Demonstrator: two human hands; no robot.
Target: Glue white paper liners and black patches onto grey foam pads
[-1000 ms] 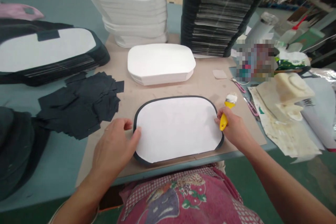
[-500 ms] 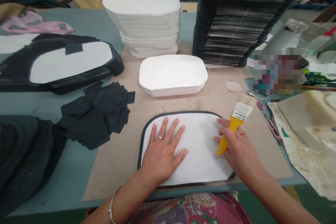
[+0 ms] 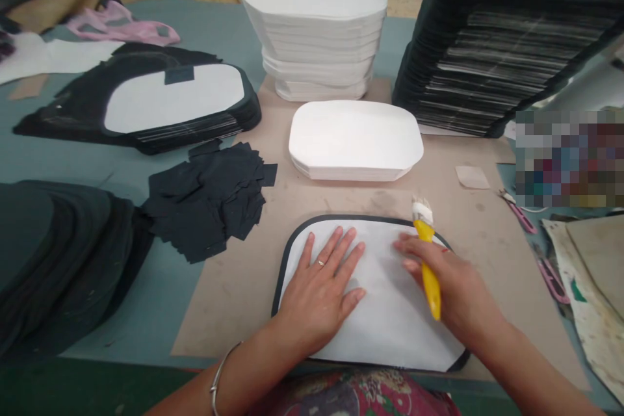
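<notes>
A white rounded panel (image 3: 385,299) lies on a slightly larger black piece (image 3: 279,273), whose edge shows as a dark border. My left hand (image 3: 322,292) rests flat on the panel's left part, fingers spread, nothing held. Over the right part, my right hand (image 3: 446,279) holds a yellow-handled paintbrush (image 3: 429,279), its pale bristles pointing away from me past the panel's far edge. The fingertips of that hand are on or just above the white surface; which of the two I cannot tell.
Beyond the panel sits a low white stack (image 3: 355,136), with a taller white stack (image 3: 316,26) behind. A tall black stack (image 3: 502,45) leans at the back right. Black scraps (image 3: 209,195) and black stacks (image 3: 53,253) lie left. Pink-handled snips (image 3: 553,279) lie right.
The view has shifted, so the table items appear farther right. My right hand has turned the brush more upright, bristles now pointing straight away. My left hand stays flat on the panel.
</notes>
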